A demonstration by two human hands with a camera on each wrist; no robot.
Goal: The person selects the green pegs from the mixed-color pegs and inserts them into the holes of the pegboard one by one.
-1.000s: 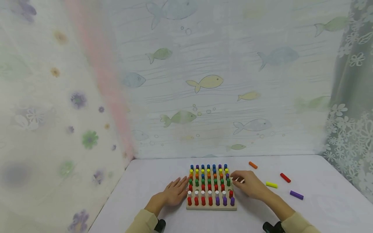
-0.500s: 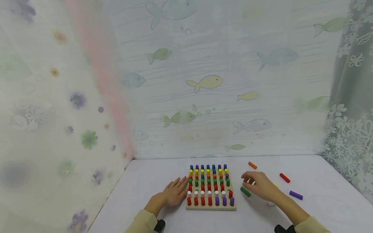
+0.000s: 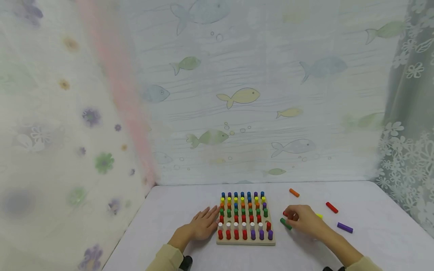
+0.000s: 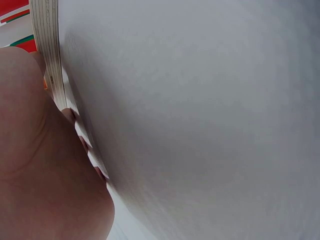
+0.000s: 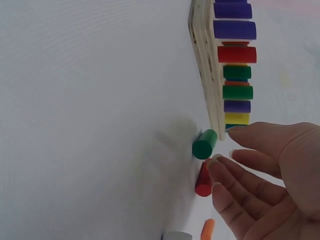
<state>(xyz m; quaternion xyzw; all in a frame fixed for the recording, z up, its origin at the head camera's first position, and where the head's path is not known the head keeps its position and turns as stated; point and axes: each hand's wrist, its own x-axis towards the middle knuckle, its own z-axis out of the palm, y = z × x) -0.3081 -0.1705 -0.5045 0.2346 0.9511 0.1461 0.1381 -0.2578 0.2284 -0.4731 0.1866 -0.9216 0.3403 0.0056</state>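
Note:
A wooden pegboard [image 3: 245, 242] holds upright coloured pegs in rows, with a bare hole in the red row near each end. My left hand [image 3: 202, 224] lies flat with its fingers stretched against the board's left edge. To the right of the board, my right hand [image 3: 305, 220] is low over the table, thumb and fingers loosely bent and apart. A green peg [image 5: 204, 145] lies on its side beneath the hand. Beside it, a red peg [image 5: 203, 180] lies right at the fingertips in the right wrist view; the head view shows only its end.
Farther right lie a red peg [image 3: 332, 207], a purple peg [image 3: 345, 227] and a partly hidden yellow peg [image 3: 319, 216]. An orange peg [image 3: 294, 192] lies toward the back. A white peg [image 5: 177, 235] shows at the right wrist view's lower edge. Fish-printed cloth hangs behind the table.
My right hand has moved from the board's right edge out to the right, then slightly down. The green peg and then the red peg's end have come into sight. My left hand stays put.

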